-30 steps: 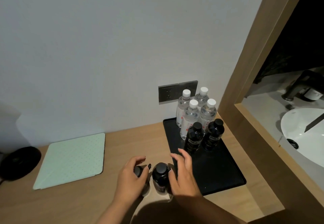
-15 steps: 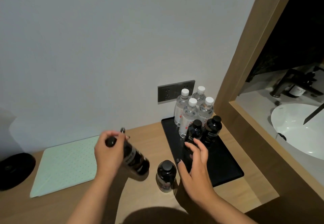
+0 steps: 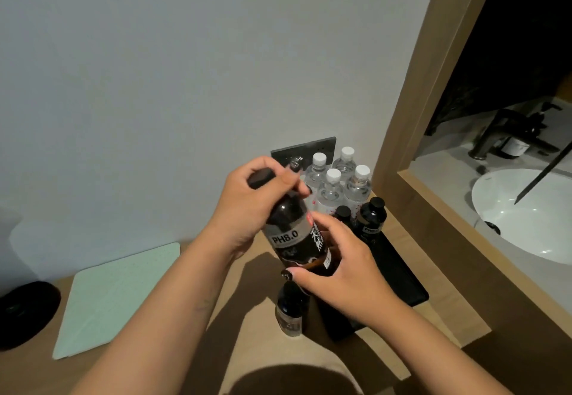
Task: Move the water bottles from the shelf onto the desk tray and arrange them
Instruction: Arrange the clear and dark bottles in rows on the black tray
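A dark bottle labelled PH8.0 (image 3: 294,233) is held tilted in the air above the desk. My left hand (image 3: 250,205) grips its neck and cap. My right hand (image 3: 337,264) grips its lower end. A second dark bottle (image 3: 289,309) stands on the desk just left of the black tray (image 3: 405,277). At the back of the tray stand several clear bottles with white caps (image 3: 343,184). In front of them are two dark bottles (image 3: 371,216), one partly hidden behind my right hand.
A pale green folded cover (image 3: 114,298) lies on the wooden desk (image 3: 173,363) at the left, with a black round object (image 3: 24,311) beyond it. A grey socket plate (image 3: 312,147) is on the wall. A wooden frame (image 3: 418,91) borders a sink (image 3: 526,212) at right.
My left hand lifted the dark bottle off the desk and carried it up and to the right. My right hand rose and took hold of its lower end.
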`<control>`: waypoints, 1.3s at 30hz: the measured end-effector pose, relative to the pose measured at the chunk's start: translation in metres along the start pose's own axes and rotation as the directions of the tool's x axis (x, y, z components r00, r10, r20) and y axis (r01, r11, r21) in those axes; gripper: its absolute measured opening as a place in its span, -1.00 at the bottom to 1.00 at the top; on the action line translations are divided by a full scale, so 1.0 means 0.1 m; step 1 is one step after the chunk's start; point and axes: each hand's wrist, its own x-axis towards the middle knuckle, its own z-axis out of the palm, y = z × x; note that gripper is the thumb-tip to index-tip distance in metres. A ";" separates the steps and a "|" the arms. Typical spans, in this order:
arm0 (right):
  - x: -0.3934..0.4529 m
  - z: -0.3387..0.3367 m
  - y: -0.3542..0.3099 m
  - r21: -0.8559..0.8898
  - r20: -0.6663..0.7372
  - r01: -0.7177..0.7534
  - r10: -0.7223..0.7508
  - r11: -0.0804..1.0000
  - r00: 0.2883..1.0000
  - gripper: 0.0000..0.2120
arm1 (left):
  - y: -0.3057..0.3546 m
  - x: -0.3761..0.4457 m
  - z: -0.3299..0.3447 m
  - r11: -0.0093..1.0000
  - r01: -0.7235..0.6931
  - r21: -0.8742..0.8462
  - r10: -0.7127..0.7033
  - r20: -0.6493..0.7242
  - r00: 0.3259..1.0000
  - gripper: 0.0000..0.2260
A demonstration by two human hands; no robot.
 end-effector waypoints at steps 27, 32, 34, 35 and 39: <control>-0.03 0.17 2.02 0.032 -0.307 -0.471 0.457 0.882 0.835 -0.40 | -1.84 -0.76 0.07 0.703 0.386 0.597 -0.300 -0.243 0.922 -0.72; 0.09 0.16 2.11 0.024 -0.284 -0.457 0.444 0.889 0.850 -0.41 | -1.90 -0.78 0.12 0.743 0.447 0.498 -0.342 -0.291 0.893 -0.74; 0.14 0.14 2.13 0.022 -0.261 -0.458 0.448 0.889 0.855 -0.38 | -1.90 -0.79 0.13 0.753 0.479 0.451 -0.381 -0.294 0.876 -0.75; 0.16 0.13 2.14 0.023 -0.248 -0.461 0.452 0.887 0.857 -0.36 | -1.90 -0.80 0.14 0.757 0.497 0.424 -0.400 -0.301 0.866 -0.75; 0.22 0.09 2.15 0.012 -0.213 -0.463 0.455 0.886 0.865 -0.37 | -1.90 -0.76 0.13 0.752 0.515 0.412 -0.416 -0.310 0.855 -0.76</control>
